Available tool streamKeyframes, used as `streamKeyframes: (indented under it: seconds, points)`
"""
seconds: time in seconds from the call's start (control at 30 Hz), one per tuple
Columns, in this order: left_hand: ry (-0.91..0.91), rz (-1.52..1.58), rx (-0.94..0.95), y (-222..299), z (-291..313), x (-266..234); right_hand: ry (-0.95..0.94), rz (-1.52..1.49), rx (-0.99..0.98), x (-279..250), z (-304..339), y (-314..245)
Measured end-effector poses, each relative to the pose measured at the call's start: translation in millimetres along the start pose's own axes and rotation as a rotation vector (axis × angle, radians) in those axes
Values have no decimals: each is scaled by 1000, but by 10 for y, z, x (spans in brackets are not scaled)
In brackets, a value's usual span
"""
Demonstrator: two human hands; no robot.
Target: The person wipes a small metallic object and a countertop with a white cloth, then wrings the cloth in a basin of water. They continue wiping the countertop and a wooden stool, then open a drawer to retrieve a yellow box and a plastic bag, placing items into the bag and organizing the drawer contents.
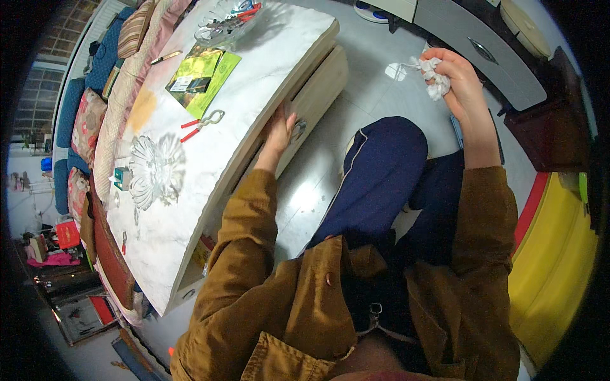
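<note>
My right hand (459,84) is raised at the upper right, its fingers closed around a crumpled white tissue (436,77). Loose ends of the tissue stick out past the fingertips. On the left, my left hand (278,134) grips the top edge of a drawer (323,79) that stands partly pulled out from the marble-topped table (254,82). Its thumb rests near the metal handle (298,130), while the other fingers are partly hidden behind the drawer front. What lies inside the drawer cannot be seen from here.
On the tabletop are red-handled pliers (202,125), green booklets (203,79), a clear scalloped glass dish (149,174), a glass bowl of tools (225,28) and a small dark green box (121,178). A grey drawer cabinet (480,54) and a dark red bin (551,130) stand right.
</note>
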State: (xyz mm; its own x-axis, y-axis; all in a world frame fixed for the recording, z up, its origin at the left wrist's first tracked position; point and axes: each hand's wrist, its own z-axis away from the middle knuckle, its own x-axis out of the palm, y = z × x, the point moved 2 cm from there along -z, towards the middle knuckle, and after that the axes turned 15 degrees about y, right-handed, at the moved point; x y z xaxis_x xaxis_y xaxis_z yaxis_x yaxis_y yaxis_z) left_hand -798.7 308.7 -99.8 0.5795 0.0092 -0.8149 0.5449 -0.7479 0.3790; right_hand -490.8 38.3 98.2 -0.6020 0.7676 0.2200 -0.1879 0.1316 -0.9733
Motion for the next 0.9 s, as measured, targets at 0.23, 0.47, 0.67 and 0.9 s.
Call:
streamKeyframes:
  seconds: [0.23, 0.47, 0.67, 0.9]
  points:
    - [-190, -322, 124, -11, 495, -562, -50, -21, -112, 271, 105, -326]
    - [-153, -245, 277, 445, -333, 115, 46, 46, -88, -130, 100, -193]
    - [-96, -230, 378, 753, -882, 682, 49, 139, -74, -257, 197, -313]
    - [-49, -306, 428, 1094, -971, 940, 93, 161, -115, -410, 262, -456]
